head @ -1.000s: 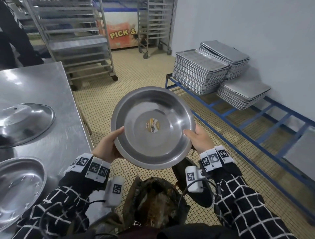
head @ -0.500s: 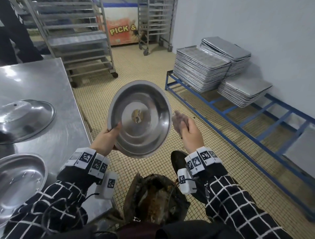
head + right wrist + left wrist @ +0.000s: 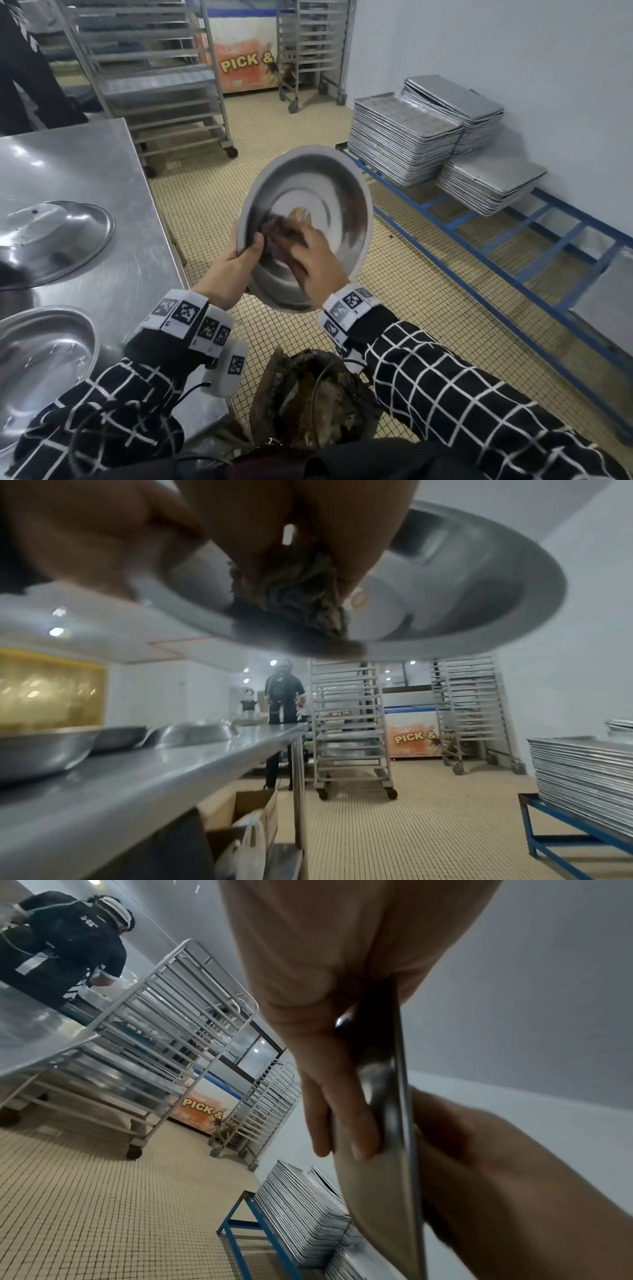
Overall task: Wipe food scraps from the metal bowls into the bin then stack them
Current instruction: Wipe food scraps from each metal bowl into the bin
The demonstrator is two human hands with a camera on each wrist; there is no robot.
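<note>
A round metal bowl (image 3: 329, 192) hangs tilted over the floor, with a small sticker at its centre. My left hand (image 3: 236, 263) grips its left rim, thumb inside and fingers (image 3: 342, 1123) behind the bowl (image 3: 380, 1191). My right hand (image 3: 313, 257) reaches into the bowl and holds a wad of grey-brown cloth (image 3: 294, 593) against the inner wall of the bowl (image 3: 462, 588). The bin (image 3: 315, 397), full of brown scraps, stands below my arms. Two more metal bowls sit on the steel table, one upside down (image 3: 51, 236) and one upright (image 3: 37, 356).
The steel table (image 3: 85, 164) runs along my left. A low blue rack (image 3: 513, 246) on the right carries stacks of metal trays (image 3: 404, 144). Wheeled tray racks (image 3: 154, 78) stand at the back. Another person (image 3: 284, 699) stands at the table's far end.
My right hand let go of the bowl's right rim and moved into the bowl with the cloth. The bowl shifted left and tilted, held by the left hand alone.
</note>
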